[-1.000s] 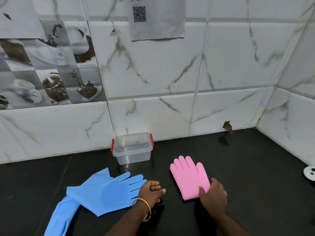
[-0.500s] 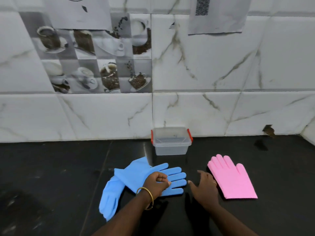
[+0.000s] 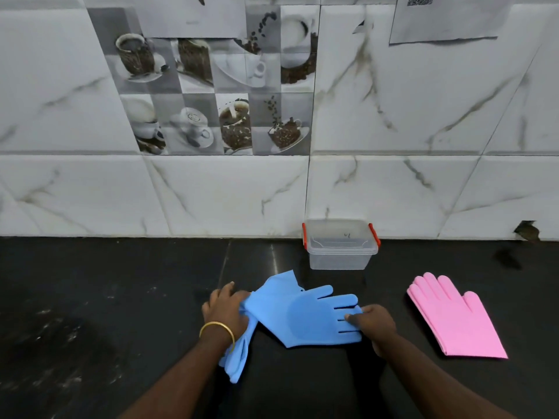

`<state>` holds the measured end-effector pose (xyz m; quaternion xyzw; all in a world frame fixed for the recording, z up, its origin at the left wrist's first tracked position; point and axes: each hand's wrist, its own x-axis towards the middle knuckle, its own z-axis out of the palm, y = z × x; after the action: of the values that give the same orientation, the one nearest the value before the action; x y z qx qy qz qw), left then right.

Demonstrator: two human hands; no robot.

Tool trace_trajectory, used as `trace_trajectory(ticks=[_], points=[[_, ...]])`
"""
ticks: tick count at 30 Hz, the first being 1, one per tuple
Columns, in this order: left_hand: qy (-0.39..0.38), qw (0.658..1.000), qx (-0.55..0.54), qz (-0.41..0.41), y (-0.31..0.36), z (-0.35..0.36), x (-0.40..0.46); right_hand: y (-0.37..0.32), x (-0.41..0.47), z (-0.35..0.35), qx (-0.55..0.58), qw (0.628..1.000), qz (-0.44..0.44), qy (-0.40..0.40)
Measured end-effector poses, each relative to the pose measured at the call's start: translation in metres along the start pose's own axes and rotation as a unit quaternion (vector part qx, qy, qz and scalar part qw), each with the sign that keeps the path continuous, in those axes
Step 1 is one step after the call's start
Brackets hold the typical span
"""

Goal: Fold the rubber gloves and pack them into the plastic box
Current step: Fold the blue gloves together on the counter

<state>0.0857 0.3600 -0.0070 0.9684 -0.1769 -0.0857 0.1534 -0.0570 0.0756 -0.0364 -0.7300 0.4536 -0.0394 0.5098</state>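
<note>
The black table (image 3: 121, 297) runs along a wall of white marbled tiles, with a panel of coffee-cup tiles (image 3: 217, 95) set high on the wall toward the left. Left of centre, the left hand (image 3: 225, 309), a gold bangle (image 3: 216, 331) on its wrist, curls its fingers around the cuff end of the blue gloves (image 3: 299, 316); a bunched part of blue rubber hangs out below that wrist and trails on the table toward the camera. The upper blue glove lies flat, palm up, with its fingertips pointing right. There the right hand (image 3: 373, 326) holds those fingertips, its own fingers bent down onto them and its thumb on top. Behind the blue gloves, against the foot of the wall, stands the clear plastic box (image 3: 340, 244) with red clips at both ends; whether a lid sits on it cannot be told. Further right, well apart from both hands, the pink gloves (image 3: 453, 322) lie flat and stacked on the table, fingers pointing away toward the wall. A sheet of paper (image 3: 447, 19) with a printed code hangs on the wall at upper right.
</note>
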Motion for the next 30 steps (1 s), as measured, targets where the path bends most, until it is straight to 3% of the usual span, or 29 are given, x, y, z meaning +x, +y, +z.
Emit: trace_trajectory(ticks=[6,11,14,18,20,22,25,28,30], points=[[0.006,0.995,0.061,0.082,0.007,-0.012,0.019,0.002,-0.011,-0.008,0.076,0.995,-0.055,0.030],[-0.048,0.971,-0.116,0.205,0.020,-0.035,0.023,-0.001,-0.019,-0.031,0.151,0.987,-0.062,-0.004],[-0.100,0.922,-0.307,0.212,0.031,-0.041,0.022,-0.002,-0.023,-0.053,0.232,0.971,-0.047,-0.020],[-0.138,0.815,-0.555,0.091,0.049,-0.045,0.022,-0.002,-0.024,-0.090,0.299,0.952,-0.064,-0.024],[-0.145,0.778,-0.610,0.041,0.056,-0.037,0.020,0.006,-0.022,-0.105,0.308,0.949,-0.068,-0.009],[-0.127,0.791,-0.598,-0.023,0.062,-0.015,0.014,0.021,-0.017,-0.113,0.280,0.959,-0.052,0.020],[-0.149,0.840,-0.508,-0.121,0.062,0.027,-0.007,0.048,-0.012,-0.111,0.185,0.981,-0.022,0.047],[-0.147,0.881,-0.431,-0.128,0.055,0.050,-0.019,0.061,-0.012,-0.107,0.069,0.994,-0.030,0.077],[-0.135,0.893,-0.412,-0.123,0.055,0.049,-0.020,0.060,-0.017,-0.106,-0.007,0.992,-0.088,0.089]])
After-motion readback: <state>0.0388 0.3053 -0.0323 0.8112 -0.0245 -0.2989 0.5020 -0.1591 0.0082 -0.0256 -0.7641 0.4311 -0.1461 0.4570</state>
